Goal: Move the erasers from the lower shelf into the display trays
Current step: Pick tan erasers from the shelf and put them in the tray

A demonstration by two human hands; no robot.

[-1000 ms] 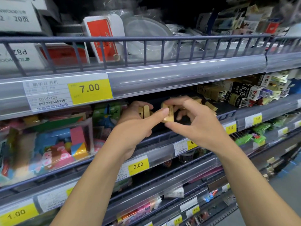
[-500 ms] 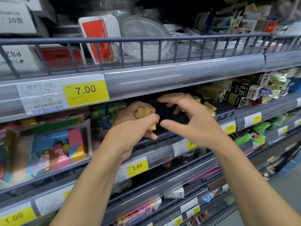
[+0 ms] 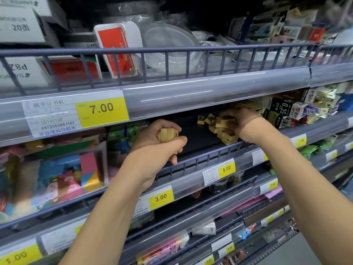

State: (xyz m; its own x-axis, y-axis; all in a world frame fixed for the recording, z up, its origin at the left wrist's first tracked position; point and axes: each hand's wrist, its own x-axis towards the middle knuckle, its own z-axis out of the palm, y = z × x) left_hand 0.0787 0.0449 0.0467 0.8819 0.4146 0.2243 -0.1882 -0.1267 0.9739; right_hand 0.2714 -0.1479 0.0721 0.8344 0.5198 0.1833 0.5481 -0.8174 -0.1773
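Over on the far left, a clear box of coloured paper shapes (image 3: 57, 169) sits on the shelf, and above it a yellow 7.00 price tag (image 3: 102, 109) is clipped to the rail of the upper shelf (image 3: 210, 96). A red-and-white carton (image 3: 116, 50) leans behind the wire fence up there.

Moving in, the left hand (image 3: 158, 144) is up at the dark shelf (image 3: 191, 136), fist turned toward the camera, fingers and thumb curled tight round a bundle of tan erasers (image 3: 167, 135). The grip is wrapped firmly on them; several blocks stand side by side, poking out the top of the fist. The fist hangs just over the low front fence of the shelf.

Below it, a 3.00 tag (image 3: 160, 197), and further along a 5.00 tag (image 3: 226, 168) on the same front rail.

Now the right hand (image 3: 240, 123), reaching deeper in. It sits on a loose heap of erasers (image 3: 223, 131) piled on the right part of the dark shelf, fingers bent down into the pile. Whether that grip has actually pinched one, I cannot tell; the fingertips are buried among the blocks. A few strays lie just left of the heap.

Far right, black-and-white packets (image 3: 280, 109) crowd the same shelf, just beside the right hand.
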